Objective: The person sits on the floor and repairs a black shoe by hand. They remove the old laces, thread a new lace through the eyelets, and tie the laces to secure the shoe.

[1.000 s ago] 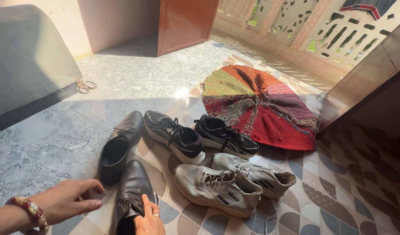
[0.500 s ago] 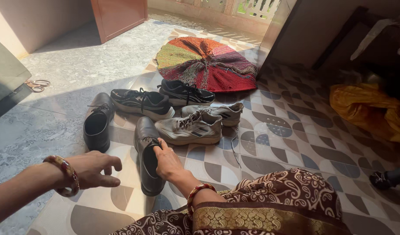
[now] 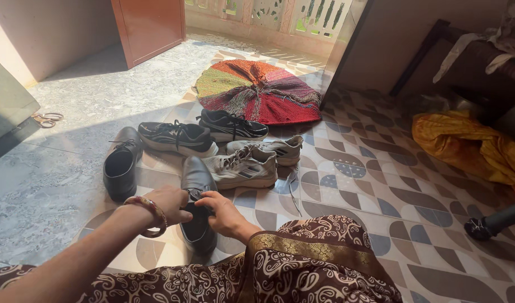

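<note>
- The left hand (image 3: 169,203) rests on the near black dress shoe (image 3: 197,193), fingers curled over the edge of its opening, a bangle (image 3: 149,211) on the wrist.
- The right hand (image 3: 223,213) meets it from the other side of the same shoe, fingers bent and pressing at the opening; the fingertips of both hands come close together over the shoe, though I cannot tell whether they pinch a lace or only the leather.
- The shoe lies on the patterned floor tiles (image 3: 380,196) right under both hands, its toe pointing away from the person.
- Just beyond the left hand, and a little to its outer side, lies the second black dress shoe (image 3: 120,163), apart from the first.
- Past the right hand's fingertips sit two pale grey sneakers (image 3: 252,164), side by side and touching the held shoe's toe end.
- Further out from both hands are two black sneakers (image 3: 201,133).
- Beyond those lies a round, many-coloured woven mat (image 3: 257,92).
- Well off to the right hand's outer side there is a heap of yellow cloth (image 3: 470,146).
- Far off past the left hand lies a pair of scissors (image 3: 46,118) on the grey stone floor.
</note>
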